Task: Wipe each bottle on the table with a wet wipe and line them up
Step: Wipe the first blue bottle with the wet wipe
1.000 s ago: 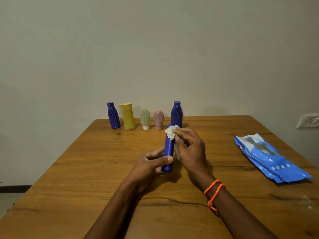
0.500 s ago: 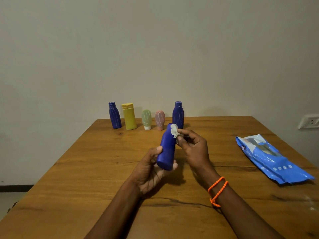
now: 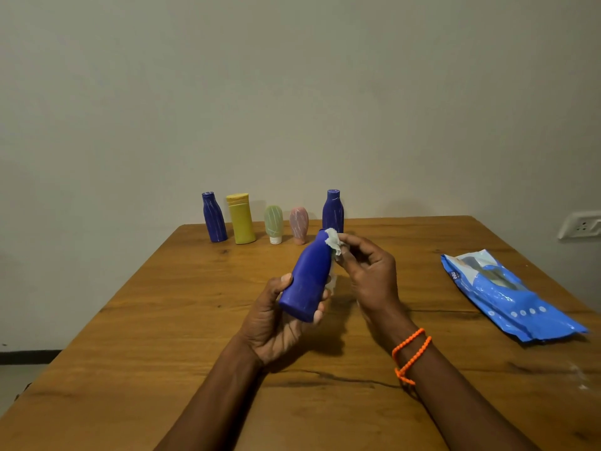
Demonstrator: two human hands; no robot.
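Wiping is underway: the left hand (image 3: pixel 276 323) is gripping a smooth blue plastic bottle (image 3: pixel 309 278) tilted above the wooden table (image 3: pixel 162 320), while the right hand (image 3: pixel 367 275) is pinching a crumpled white wet wipe (image 3: pixel 334 239) against its neck. Next probably comes standing it beside the five bottles (image 3: pixel 273 222) lining the far edge; the blue wipes packet (image 3: pixel 507 297) is lying well apart.

A brown wooden worktop (image 3: pixel 146 320) fills the lower frame. Along its far edge stand a ribbed dark blue bottle (image 3: pixel 214 217), a yellow bottle (image 3: pixel 241 219), a pale green tube (image 3: pixel 273 223), a pink tube (image 3: pixel 299 224) and another dark blue bottle (image 3: pixel 333 211). A blue plastic wipes pack (image 3: pixel 510 296) lies at right.
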